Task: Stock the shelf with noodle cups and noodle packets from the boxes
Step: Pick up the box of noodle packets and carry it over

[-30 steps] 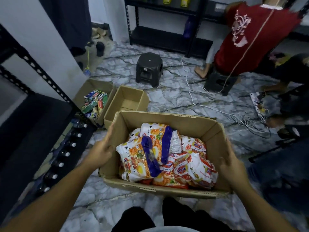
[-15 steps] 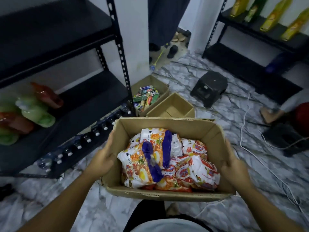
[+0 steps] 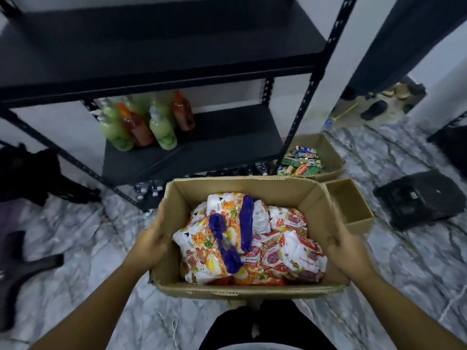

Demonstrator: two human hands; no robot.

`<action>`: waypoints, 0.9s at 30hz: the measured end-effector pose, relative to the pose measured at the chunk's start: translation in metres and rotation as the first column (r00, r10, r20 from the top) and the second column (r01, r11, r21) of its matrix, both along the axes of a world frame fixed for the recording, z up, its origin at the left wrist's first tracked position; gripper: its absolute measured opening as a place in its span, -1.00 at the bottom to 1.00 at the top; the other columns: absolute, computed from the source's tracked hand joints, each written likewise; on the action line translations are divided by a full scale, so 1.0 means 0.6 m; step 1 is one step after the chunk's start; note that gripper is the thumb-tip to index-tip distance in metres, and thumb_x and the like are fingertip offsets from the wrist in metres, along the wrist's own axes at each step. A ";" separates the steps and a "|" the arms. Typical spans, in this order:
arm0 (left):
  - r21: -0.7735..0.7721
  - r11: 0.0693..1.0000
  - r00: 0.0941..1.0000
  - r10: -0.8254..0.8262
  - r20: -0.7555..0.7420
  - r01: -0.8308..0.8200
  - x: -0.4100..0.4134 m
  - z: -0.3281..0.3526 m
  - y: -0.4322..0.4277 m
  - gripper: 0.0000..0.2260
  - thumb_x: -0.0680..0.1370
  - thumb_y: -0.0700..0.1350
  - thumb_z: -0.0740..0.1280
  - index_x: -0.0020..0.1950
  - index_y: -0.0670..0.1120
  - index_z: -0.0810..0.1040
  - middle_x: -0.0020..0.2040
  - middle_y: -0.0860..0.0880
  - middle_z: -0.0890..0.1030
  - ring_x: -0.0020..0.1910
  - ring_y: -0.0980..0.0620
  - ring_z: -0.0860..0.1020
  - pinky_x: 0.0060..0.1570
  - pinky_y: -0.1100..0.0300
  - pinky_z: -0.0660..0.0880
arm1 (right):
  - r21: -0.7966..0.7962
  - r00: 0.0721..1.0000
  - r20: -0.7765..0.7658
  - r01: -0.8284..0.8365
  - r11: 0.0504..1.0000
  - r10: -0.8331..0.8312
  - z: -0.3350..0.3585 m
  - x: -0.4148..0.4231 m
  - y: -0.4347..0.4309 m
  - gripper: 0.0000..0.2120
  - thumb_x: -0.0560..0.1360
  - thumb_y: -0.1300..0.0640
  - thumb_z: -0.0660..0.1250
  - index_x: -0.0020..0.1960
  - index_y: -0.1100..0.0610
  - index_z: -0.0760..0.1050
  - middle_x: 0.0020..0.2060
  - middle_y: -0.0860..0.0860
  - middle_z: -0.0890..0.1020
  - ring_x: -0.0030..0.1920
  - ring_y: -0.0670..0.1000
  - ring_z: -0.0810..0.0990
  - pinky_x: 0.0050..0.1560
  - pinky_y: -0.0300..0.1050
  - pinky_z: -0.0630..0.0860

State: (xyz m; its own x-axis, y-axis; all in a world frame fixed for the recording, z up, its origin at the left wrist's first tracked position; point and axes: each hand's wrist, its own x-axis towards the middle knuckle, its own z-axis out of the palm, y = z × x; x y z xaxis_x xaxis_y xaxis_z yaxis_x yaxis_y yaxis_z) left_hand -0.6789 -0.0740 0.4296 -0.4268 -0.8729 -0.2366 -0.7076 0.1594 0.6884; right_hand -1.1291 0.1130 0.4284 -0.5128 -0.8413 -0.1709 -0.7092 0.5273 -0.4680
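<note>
I hold an open cardboard box (image 3: 275, 192) in front of my body, above the floor. My left hand (image 3: 151, 239) grips its left wall and my right hand (image 3: 345, 245) grips its right wall. Inside lie several noodle packets (image 3: 219, 246), white and orange multipacks with purple bands, and red-and-white ones (image 3: 290, 253) on the right. The black metal shelf (image 3: 161, 64) stands straight ahead, its upper boards bare and dark. No noodle cups show.
Green and red bottles (image 3: 141, 125) stand on a lower shelf board. To the right on the marble floor sit a box of mixed snacks (image 3: 303, 161), a small empty box (image 3: 353, 210) and a black stool (image 3: 419, 195). Dark objects lie at left.
The view has swung left from the room to face the shelf. The box has stayed in both hands, and the other person is out of sight.
</note>
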 end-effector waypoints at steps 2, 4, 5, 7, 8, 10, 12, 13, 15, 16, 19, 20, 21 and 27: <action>-0.010 0.998 0.998 0.068 -0.007 -0.068 0.020 0.000 0.011 -0.16 0.54 -0.22 0.24 0.67 0.17 -0.16 0.51 0.13 0.25 0.40 0.06 0.36 0.30 0.14 0.35 | -0.025 0.997 0.040 -0.058 0.998 0.059 -0.008 -0.001 -0.042 -0.06 0.53 0.30 0.28 0.63 -0.26 -0.19 -0.28 0.22 0.65 -0.39 0.19 0.56 -0.33 0.10 0.55; -0.008 0.991 0.991 0.132 0.026 -0.132 0.040 -0.006 0.020 -0.12 0.58 -0.33 0.27 0.65 0.23 -0.19 0.51 0.13 0.30 0.38 0.00 0.43 0.27 0.12 0.43 | -0.022 0.992 0.047 -0.116 0.993 0.117 -0.013 -0.001 -0.077 -0.08 0.53 0.32 0.28 0.65 -0.20 -0.14 -0.25 0.23 0.66 -0.38 0.19 0.55 -0.30 0.10 0.54; -0.007 0.988 0.986 0.156 0.052 -0.156 0.048 -0.010 0.025 -0.08 0.58 -0.35 0.27 0.64 0.27 -0.21 0.48 0.03 0.43 0.32 -0.09 0.53 0.22 0.04 0.50 | -0.010 0.989 0.041 -0.141 0.990 0.141 -0.014 -0.001 -0.091 -0.08 0.53 0.33 0.28 0.66 -0.17 -0.13 -0.33 0.19 0.64 -0.41 0.15 0.53 -0.34 0.06 0.51; -0.015 0.979 0.976 0.205 0.080 -0.204 0.060 -0.015 0.035 -0.03 0.57 -0.35 0.28 0.60 0.37 -0.27 0.25 -0.18 0.64 0.04 -0.19 0.65 0.06 -0.08 0.59 | 0.021 0.980 0.061 -0.191 0.981 0.189 -0.008 0.003 -0.115 -0.09 0.54 0.33 0.29 0.66 -0.15 -0.14 -0.46 0.08 0.56 -0.47 0.08 0.50 -0.42 -0.02 0.40; -0.023 0.975 0.972 0.224 0.077 -0.223 0.063 -0.015 0.040 -0.02 0.57 -0.34 0.27 0.58 0.41 -0.28 0.11 -0.18 0.68 -0.10 -0.14 0.66 -0.04 -0.09 0.61 | 0.040 0.975 0.079 -0.211 0.977 0.208 -0.004 0.005 -0.125 -0.09 0.55 0.33 0.29 0.65 -0.17 -0.16 -0.47 0.05 0.55 -0.47 0.06 0.50 -0.43 -0.05 0.37; -0.038 0.971 0.969 0.237 0.067 -0.235 0.067 -0.015 0.044 -0.04 0.55 -0.28 0.26 0.57 0.42 -0.29 -0.12 -0.17 0.67 -0.25 -0.14 0.61 -0.17 -0.13 0.57 | 0.075 0.969 0.111 -0.229 0.971 0.220 0.001 0.005 -0.141 -0.10 0.58 0.30 0.27 0.64 -0.20 -0.18 -0.45 0.02 0.56 -0.45 0.04 0.52 -0.44 -0.09 0.35; -0.042 0.969 0.966 0.244 0.082 -0.242 0.074 -0.016 0.044 -0.08 0.53 -0.23 0.23 0.61 0.35 -0.27 -0.05 -0.35 0.64 -0.13 -0.31 0.62 -0.13 -0.12 0.54 | 0.092 0.962 0.158 -0.238 0.967 0.222 0.002 0.004 -0.154 -0.12 0.59 0.29 0.26 0.64 -0.21 -0.19 -0.42 0.03 0.58 -0.43 0.05 0.55 -0.43 -0.11 0.37; -0.040 0.967 0.964 0.253 0.083 -0.250 0.077 -0.017 0.046 -0.08 0.53 -0.24 0.23 0.62 0.33 -0.27 0.02 -0.40 0.63 -0.06 -0.35 0.62 -0.11 -0.08 0.51 | 0.081 0.958 0.173 -0.246 0.966 0.229 0.003 0.004 -0.159 -0.11 0.59 0.29 0.27 0.64 -0.22 -0.19 -0.41 0.03 0.59 -0.42 0.06 0.56 -0.42 -0.10 0.41; -0.028 0.966 0.963 0.260 0.077 -0.259 0.078 -0.016 0.050 -0.07 0.54 -0.28 0.23 0.61 0.35 -0.27 0.04 -0.42 0.62 -0.08 -0.34 0.62 -0.12 -0.13 0.53 | 0.071 0.954 0.172 -0.262 0.962 0.247 0.003 0.005 -0.168 -0.09 0.58 0.30 0.29 0.64 -0.23 -0.20 -0.40 0.03 0.60 -0.42 0.06 0.57 -0.41 -0.05 0.45; -0.020 0.964 0.961 0.266 0.071 -0.265 0.078 -0.014 0.050 -0.05 0.54 -0.31 0.24 0.61 0.35 -0.27 0.03 -0.42 0.62 -0.12 -0.31 0.62 -0.12 -0.17 0.55 | 0.075 0.952 0.176 -0.265 0.961 0.249 0.005 0.006 -0.172 -0.08 0.58 0.30 0.29 0.64 -0.23 -0.20 -0.39 0.02 0.60 -0.41 0.05 0.58 -0.41 -0.06 0.45; -0.012 0.960 0.958 0.280 0.059 -0.280 0.078 -0.016 0.046 -0.03 0.54 -0.38 0.25 0.63 0.31 -0.25 0.01 -0.36 0.63 -0.17 -0.22 0.61 -0.12 -0.13 0.56 | 0.090 0.953 0.185 -0.260 0.961 0.240 0.003 0.015 -0.183 -0.09 0.60 0.28 0.29 0.63 -0.24 -0.21 -0.34 -0.03 0.61 -0.37 0.02 0.59 -0.38 -0.07 0.46; -0.009 0.961 0.959 0.278 0.051 -0.278 0.080 -0.021 0.042 -0.02 0.55 -0.38 0.26 0.62 0.33 -0.25 -0.03 -0.27 0.62 -0.15 -0.25 0.61 -0.10 -0.16 0.56 | 0.096 0.956 0.181 -0.252 0.963 0.232 0.001 0.018 -0.186 -0.10 0.61 0.26 0.29 0.63 -0.24 -0.22 -0.32 -0.03 0.62 -0.36 0.02 0.60 -0.37 -0.04 0.49; -0.006 0.961 0.960 0.275 0.049 -0.275 0.084 -0.027 0.036 -0.02 0.55 -0.38 0.26 0.62 0.34 -0.26 -0.05 -0.16 0.57 -0.11 -0.30 0.62 -0.08 -0.20 0.56 | 0.100 0.959 0.173 -0.242 0.965 0.222 -0.005 0.021 -0.190 -0.10 0.61 0.24 0.29 0.63 -0.24 -0.23 -0.28 -0.02 0.64 -0.35 0.02 0.60 -0.35 -0.01 0.53; 0.020 0.969 0.965 0.244 0.098 -0.247 0.112 -0.065 -0.018 0.00 0.54 -0.39 0.27 0.62 0.29 -0.29 -0.12 -0.29 0.66 -0.29 -0.14 0.61 -0.20 -0.17 0.57 | 0.140 0.978 0.165 -0.151 0.979 0.127 -0.066 0.047 -0.206 -0.09 0.59 0.22 0.29 0.60 -0.35 -0.22 -0.19 0.06 0.69 -0.27 0.08 0.65 -0.20 0.19 0.64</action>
